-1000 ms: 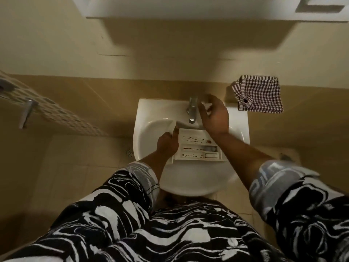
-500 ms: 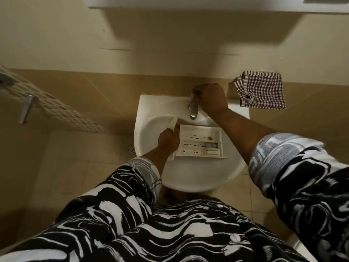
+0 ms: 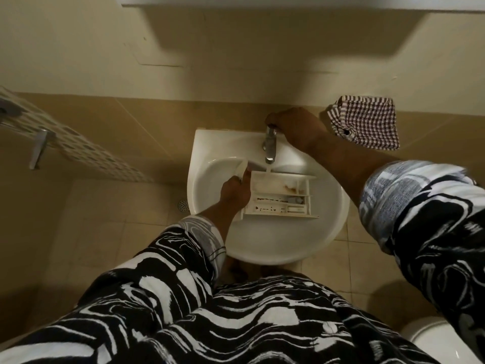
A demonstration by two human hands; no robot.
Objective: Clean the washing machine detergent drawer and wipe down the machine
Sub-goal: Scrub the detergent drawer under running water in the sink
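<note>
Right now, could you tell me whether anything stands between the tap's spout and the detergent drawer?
Nothing visible does. Water falls from the tap straight onto the far edge of the detergent drawer, which the left hand grips at its left end inside the sink. The right hand grips the tap's handle.

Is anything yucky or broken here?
Yes, the drawer that the left hand holds in the sink is grubby. Brown stains sit in its back compartment, and dark specks line the middle channel. Nothing looks broken. Water from the tap falls on its back edge.
</note>
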